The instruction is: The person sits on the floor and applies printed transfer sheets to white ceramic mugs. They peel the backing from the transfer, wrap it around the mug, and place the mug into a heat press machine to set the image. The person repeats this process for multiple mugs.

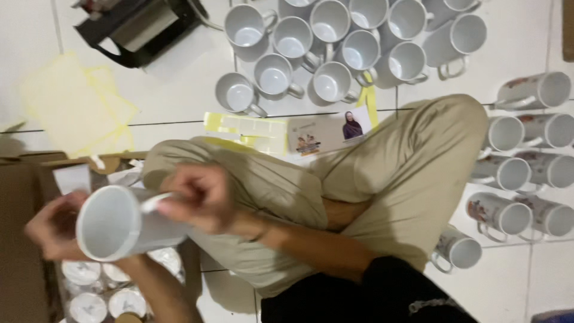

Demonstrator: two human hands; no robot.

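So the person's sitting cross-legged on the floor [179,90], holding a plain white mug [116,222] sideways at the near left, over a cardboard box [24,239]. Left hand [51,227] is wrapped around the rim end; right hand [200,197] pinches at the mug's handle side. Looks like the wrapping or taping step. Next bit probably needs a steady grip while the mug gets turned.
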